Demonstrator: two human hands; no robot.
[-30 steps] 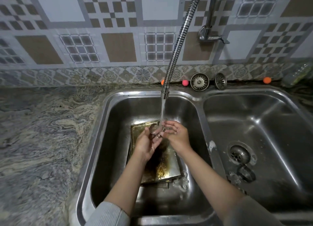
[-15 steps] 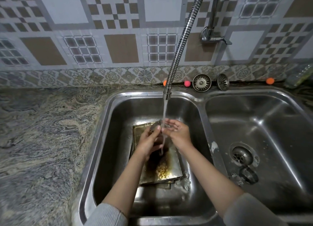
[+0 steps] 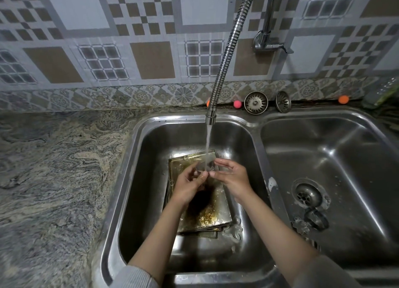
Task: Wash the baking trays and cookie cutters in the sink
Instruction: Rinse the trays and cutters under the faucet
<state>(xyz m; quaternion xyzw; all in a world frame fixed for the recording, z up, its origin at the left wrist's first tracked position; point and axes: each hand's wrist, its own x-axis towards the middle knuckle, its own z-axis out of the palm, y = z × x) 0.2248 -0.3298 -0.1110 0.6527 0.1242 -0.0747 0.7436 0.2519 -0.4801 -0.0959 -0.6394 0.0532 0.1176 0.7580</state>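
Observation:
A small metal cookie cutter (image 3: 204,167) is under the running water in the left basin of the sink (image 3: 138,171). My left hand (image 3: 190,185) grips its lower edge between thumb and fingers. My right hand (image 3: 234,176) touches its right side with spread fingers. Beneath both hands lies a stack of greasy, browned baking trays (image 3: 207,216) on the basin floor. A flower-shaped cutter (image 3: 234,230) lies beside the trays' near right corner. Two more cutters (image 3: 311,222) rest in the right basin near the drain (image 3: 307,196).
The flexible hose tap (image 3: 226,54) hangs over the left basin and pours water. Two sink strainers (image 3: 255,102) lean on the back ledge beside small pink and orange balls (image 3: 237,104). A marbled stone counter (image 3: 54,179) spreads out to the left.
The hands have turned the cutter slightly under the stream and stay in about the same place; the camera has shifted a little.

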